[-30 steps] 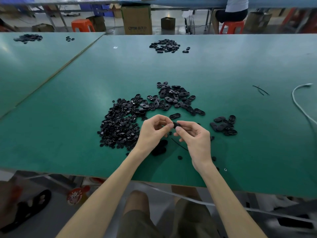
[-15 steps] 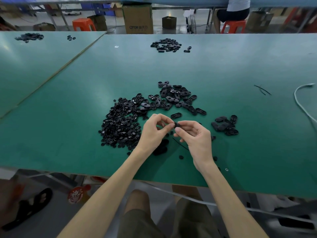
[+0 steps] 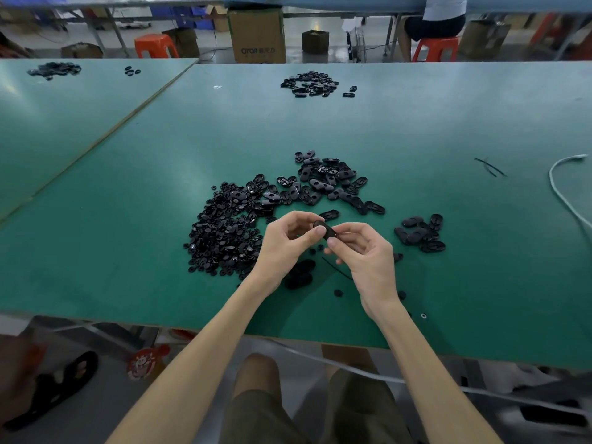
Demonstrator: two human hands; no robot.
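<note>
Both hands meet above the green table (image 3: 128, 251), pinching one small black oval plastic part (image 3: 325, 229) between them. My left hand (image 3: 288, 241) grips its left end with thumb and forefinger. My right hand (image 3: 362, 251) pinches the right end. A heap of tiny round black pieces (image 3: 224, 232) lies to the left of the hands. Behind them spreads a loose pile of black oval shells (image 3: 320, 184). A small cluster of oval parts (image 3: 421, 233) sits to the right. A few black parts (image 3: 299, 274) lie in shadow under my hands.
A further pile of black parts (image 3: 309, 84) lies at the table's far side. A white cable (image 3: 560, 187) curves along the right edge. Thin black strips (image 3: 490, 166) lie nearby. A second green table (image 3: 48, 123) adjoins on the left. Cardboard boxes, orange stools and a seated person stand beyond.
The hands have stayed in place while the fingers shifted on the part; more of the black oval part now shows between the fingertips.
</note>
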